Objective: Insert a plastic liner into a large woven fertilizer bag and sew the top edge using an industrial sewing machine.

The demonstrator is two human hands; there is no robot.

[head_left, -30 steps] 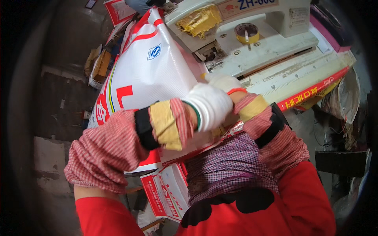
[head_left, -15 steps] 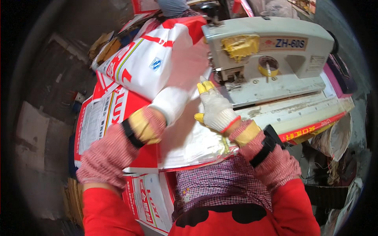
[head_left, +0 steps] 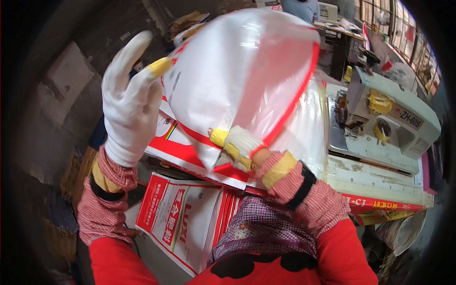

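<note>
A large white and red woven bag (head_left: 223, 71) billows over the table in front of me, its far part blurred by motion. My right hand (head_left: 240, 145), in a white glove with yellow fingertips, is closed on the bag's near edge. Off the bag's left side, my left hand (head_left: 128, 107) is raised in a white glove, fingers apart and holding nothing. Its yellow-wrapped fingertip is close to the bag's edge; I cannot tell whether they touch. Beneath the bag lie a red and white printed bag (head_left: 183, 149) and shiny clear plastic sheets (head_left: 311, 128).
A pale sewing machine (head_left: 389, 116) stands on the table's right side, with a yellow tape roll (head_left: 381, 129) on it. Below the table's near left edge is a stack of printed bags (head_left: 173, 221). Farther back, a person (head_left: 300, 8) is near another table.
My left hand has come off the bag and moved up and left. My right hand has moved left and down onto the bag's edge. The bag has spread, and the view has shifted.
</note>
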